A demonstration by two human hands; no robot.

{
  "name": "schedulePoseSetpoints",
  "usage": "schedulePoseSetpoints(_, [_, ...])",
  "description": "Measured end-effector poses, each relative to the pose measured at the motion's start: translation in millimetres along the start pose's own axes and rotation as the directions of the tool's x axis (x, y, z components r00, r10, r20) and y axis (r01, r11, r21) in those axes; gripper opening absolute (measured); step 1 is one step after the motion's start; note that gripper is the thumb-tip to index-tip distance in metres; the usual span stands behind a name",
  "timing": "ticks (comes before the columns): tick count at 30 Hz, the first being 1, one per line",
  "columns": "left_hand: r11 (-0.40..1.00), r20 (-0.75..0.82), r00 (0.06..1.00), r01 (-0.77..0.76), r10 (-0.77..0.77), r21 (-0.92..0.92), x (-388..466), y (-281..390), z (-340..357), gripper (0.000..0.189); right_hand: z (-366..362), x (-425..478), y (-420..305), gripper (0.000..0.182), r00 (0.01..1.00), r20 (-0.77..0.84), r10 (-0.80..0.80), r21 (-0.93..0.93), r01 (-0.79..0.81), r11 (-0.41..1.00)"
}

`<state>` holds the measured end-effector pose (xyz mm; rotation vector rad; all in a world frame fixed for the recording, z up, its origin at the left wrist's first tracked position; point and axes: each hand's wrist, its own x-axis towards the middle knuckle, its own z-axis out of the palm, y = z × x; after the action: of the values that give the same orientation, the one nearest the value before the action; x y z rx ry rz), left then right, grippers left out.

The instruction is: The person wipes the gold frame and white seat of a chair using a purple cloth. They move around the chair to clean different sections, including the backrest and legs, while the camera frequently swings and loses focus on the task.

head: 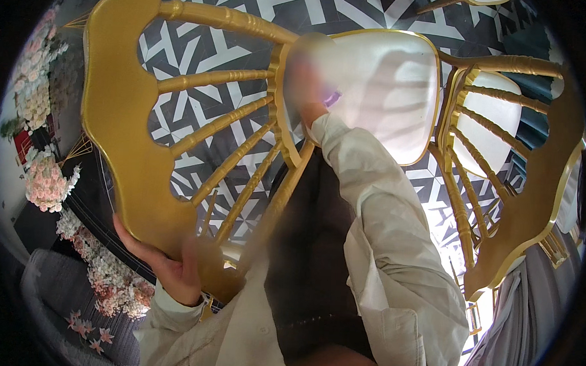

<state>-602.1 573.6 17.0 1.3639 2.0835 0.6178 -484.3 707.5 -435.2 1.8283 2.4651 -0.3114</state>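
A gold chair with a scalloped backrest (124,104) and turned spindles stands before me. My left hand (173,271) grips the lower left end of its top rail, with the fingertips partly blurred. The white seat pad (393,94) lies beyond the spindles. Over the seat's near left edge is my right hand (308,86), mostly blurred. Something purple (332,99) shows beside it, touching the white pad; its kind is unclear, and I cannot tell how the fingers close on it.
Another gold chair (525,191) stands at the right, with a white seat (488,122) beyond it. Pink and white flower arrangements (46,179) line the left side. Grey drapery (526,307) hangs lower right. The floor (220,50) has a black and white geometric pattern.
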Motion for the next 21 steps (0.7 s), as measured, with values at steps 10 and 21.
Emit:
schedulePoseSetpoints(10, [0.997, -0.048, 0.999, -0.002, 0.005, 0.075, 0.2, -4.7, 0.1, 0.089, -0.4, -152.3, 33.7, 0.044, 0.826, 0.023, -0.564, -0.127, 0.562, 0.818])
schedulePoseSetpoints(21, [0.999, -0.075, 0.997, 0.035, -0.032, 0.037, -1.4, -6.5, 2.2, 0.090, -22.9, -88.3, 44.8, 0.027, 0.916, -0.115, -0.384, -0.120, 0.371, 0.921])
